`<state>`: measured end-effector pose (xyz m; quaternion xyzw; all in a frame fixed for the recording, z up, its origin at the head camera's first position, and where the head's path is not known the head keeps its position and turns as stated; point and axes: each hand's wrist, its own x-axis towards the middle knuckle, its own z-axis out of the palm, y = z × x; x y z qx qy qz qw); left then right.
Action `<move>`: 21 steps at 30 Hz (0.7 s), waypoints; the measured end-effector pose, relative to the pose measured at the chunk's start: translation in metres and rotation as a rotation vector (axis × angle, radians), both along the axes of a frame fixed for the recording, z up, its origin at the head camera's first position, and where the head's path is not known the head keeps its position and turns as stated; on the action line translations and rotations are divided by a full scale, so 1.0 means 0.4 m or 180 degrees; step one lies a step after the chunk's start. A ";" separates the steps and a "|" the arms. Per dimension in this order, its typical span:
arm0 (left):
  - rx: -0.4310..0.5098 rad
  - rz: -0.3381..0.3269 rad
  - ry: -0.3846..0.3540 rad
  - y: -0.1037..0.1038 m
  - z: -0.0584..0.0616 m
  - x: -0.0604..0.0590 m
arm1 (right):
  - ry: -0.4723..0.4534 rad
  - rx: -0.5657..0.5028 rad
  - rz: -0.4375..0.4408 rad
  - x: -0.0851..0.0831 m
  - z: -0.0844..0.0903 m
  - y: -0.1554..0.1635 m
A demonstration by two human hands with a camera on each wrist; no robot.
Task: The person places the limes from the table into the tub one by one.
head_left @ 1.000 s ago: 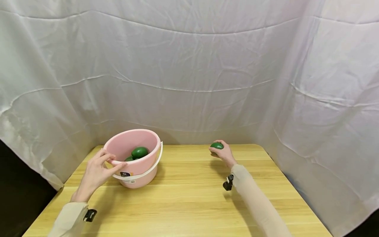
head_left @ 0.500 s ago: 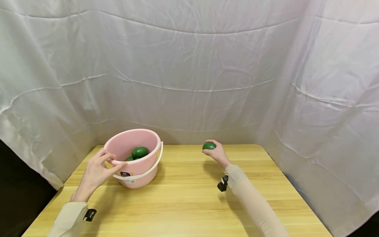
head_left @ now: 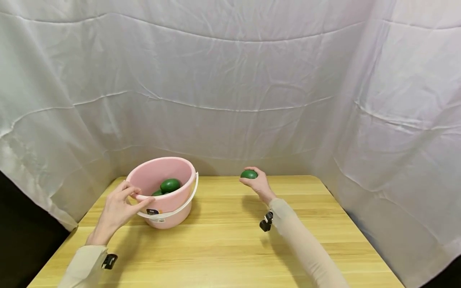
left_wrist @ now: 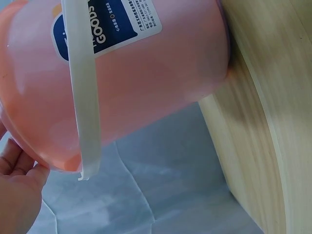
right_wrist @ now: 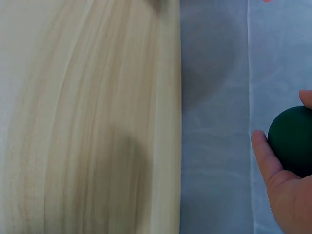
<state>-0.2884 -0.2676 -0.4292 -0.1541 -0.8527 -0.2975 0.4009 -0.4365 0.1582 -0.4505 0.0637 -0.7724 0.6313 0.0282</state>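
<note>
A pink bucket (head_left: pixel 151 176) stands at the left of the table, its white handle (head_left: pixel 196 184) hanging down its side. My left hand (head_left: pixel 117 208) pinches its near-left rim, thumb outside and fingers over the edge. Inside lie dark-green avocados (head_left: pixel 170 185), one on top and part of another lower down; the bucket wall hides the rest. Over the table's back edge, my right hand (head_left: pixel 261 186) grips a smooth green avocado (head_left: pixel 249 174) between thumb and fingers. In the right wrist view this avocado (right_wrist: pixel 292 141) is raised off the wood, with a shadow below.
The light wooden table (head_left: pixel 223 244) carries the bucket. A pale grey curtain (head_left: pixel 234 80) hangs behind it and along both sides. Black wrist cameras (head_left: pixel 109 261) sit on both sleeves. The bucket's label (left_wrist: pixel 117 24) faces the left wrist view.
My right hand has moved left with the avocado, and slightly up from the table, toward the bucket. The left hand and the bucket have stayed in place.
</note>
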 end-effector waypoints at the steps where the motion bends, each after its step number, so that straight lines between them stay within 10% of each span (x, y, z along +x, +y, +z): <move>1: 0.0003 -0.0004 0.0001 0.000 0.000 0.000 | 0.0013 -0.0015 0.0015 0.002 0.003 -0.002; 21: 0.0040 0.0017 0.0051 -0.001 -0.004 0.000 | 0.0169 -0.0117 0.0360 0.027 0.050 -0.092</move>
